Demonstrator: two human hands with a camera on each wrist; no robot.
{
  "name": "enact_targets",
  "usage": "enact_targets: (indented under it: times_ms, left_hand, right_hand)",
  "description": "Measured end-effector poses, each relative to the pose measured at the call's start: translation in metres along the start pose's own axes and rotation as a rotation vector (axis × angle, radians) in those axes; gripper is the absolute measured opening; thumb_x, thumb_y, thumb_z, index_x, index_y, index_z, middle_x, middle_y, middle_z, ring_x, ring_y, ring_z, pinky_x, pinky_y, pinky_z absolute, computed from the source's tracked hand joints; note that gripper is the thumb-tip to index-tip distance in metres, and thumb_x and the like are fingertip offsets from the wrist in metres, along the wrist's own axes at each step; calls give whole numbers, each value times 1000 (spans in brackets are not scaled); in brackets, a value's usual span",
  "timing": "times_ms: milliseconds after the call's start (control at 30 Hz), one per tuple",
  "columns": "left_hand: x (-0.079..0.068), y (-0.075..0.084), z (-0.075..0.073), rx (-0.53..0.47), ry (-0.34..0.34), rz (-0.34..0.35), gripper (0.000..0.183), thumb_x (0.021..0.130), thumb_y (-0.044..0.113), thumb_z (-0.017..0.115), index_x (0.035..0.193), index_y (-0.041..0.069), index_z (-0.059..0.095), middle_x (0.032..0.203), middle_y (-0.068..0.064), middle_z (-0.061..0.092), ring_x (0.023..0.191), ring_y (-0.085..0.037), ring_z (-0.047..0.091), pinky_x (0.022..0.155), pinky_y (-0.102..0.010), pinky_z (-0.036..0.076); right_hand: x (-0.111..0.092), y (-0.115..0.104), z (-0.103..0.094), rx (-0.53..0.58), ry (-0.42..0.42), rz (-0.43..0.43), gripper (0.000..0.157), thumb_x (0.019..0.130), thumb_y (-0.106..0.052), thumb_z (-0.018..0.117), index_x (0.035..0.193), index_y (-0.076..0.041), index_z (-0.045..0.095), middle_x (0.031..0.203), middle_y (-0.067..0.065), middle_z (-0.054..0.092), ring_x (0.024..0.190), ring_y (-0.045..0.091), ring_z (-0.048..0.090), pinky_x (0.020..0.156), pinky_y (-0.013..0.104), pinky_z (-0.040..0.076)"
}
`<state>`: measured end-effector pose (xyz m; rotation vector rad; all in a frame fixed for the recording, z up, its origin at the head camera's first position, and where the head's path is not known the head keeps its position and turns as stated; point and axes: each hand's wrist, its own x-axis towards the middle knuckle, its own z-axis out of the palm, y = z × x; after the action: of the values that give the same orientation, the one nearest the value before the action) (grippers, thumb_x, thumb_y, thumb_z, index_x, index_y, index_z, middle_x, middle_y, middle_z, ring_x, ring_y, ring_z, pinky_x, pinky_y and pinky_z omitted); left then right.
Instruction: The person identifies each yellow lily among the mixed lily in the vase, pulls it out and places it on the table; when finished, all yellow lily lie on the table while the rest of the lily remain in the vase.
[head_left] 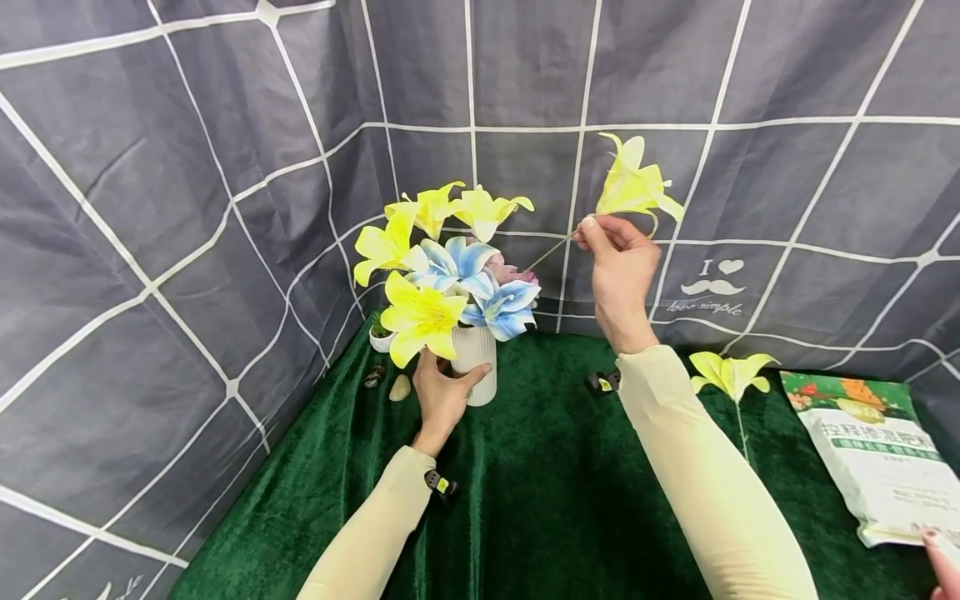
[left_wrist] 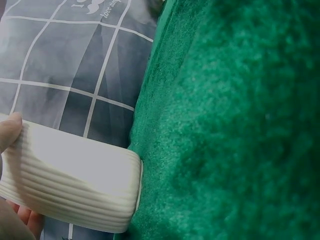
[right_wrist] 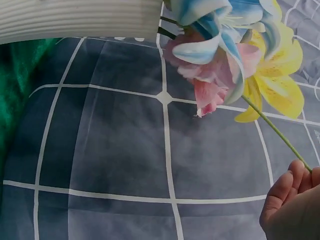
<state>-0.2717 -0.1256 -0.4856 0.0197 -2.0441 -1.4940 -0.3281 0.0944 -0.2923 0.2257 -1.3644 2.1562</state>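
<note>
A white ribbed vase (head_left: 480, 367) stands on the green cloth, holding yellow lilies (head_left: 424, 317), blue-and-white lilies (head_left: 501, 307) and a pink flower (right_wrist: 207, 92). My left hand (head_left: 441, 390) grips the vase low on its left side, thumb across the front; the left wrist view shows fingers behind the ribbed wall (left_wrist: 75, 170). Up to the right of the bouquet, my right hand (head_left: 624, 258) pinches the thin green stem (right_wrist: 277, 129) of another yellow lily (head_left: 636, 185). Its bloom rises above the fingers, while the stem's lower end runs down behind the blue and pink petals.
One more yellow lily (head_left: 732, 377) stands at the right, near a white-and-green packet (head_left: 885, 458). Another person's fingertips (head_left: 942, 560) touch the packet's lower corner. Left of the vase are a small potted plant (head_left: 381, 337) and stones (head_left: 401, 387). Grey gridded cloth (head_left: 525, 75) hangs behind.
</note>
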Motion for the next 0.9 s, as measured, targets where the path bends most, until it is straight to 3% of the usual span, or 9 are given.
enact_targets:
  times_ms: [233,333,433,633,700,900]
  left_hand:
    - [0,2,0,-41,-12,35,70,72,28,93,134,21,58,124,-9,60,115,-28,66,96,-49,59]
    - [-2,2,1,-45,-13,30,70,73,28,92,133,22,58,124,-8,60,115,-28,66,95,-50,59]
    - [-3,2,2,-58,-21,20,70,72,29,92,133,23,58,124,-7,60,116,-28,66,96,-50,59]
    - [-2,2,1,-44,-16,28,73,71,28,93,134,22,57,125,-8,60,117,-28,65,96,-50,58]
    - [-2,3,1,-39,-13,30,73,72,27,93,135,22,57,126,-8,60,118,-28,65,96,-51,58]
    - [-2,1,0,-43,-14,17,73,72,27,93,135,24,56,127,-5,60,120,-26,65,99,-49,58]
  right_hand:
    - [3,13,11,-88,-55,48,20,88,-9,78,99,7,74,74,-3,73,69,10,70,75,22,59]
    - [6,17,16,-121,-90,68,16,90,-9,75,98,5,74,75,-5,72,70,9,70,75,20,59]
    - [9,15,16,-135,-94,36,11,91,-7,73,95,3,74,75,-5,71,69,8,69,74,19,59]
    - [17,-1,5,22,-33,-42,6,90,2,71,85,0,73,73,1,72,66,12,69,71,22,59]
    - [21,-8,0,88,-10,-62,4,90,4,70,87,5,72,72,3,72,65,13,68,69,23,59]
    - [27,-25,-21,217,80,-91,7,86,2,75,83,7,71,72,9,72,63,16,69,66,24,58]
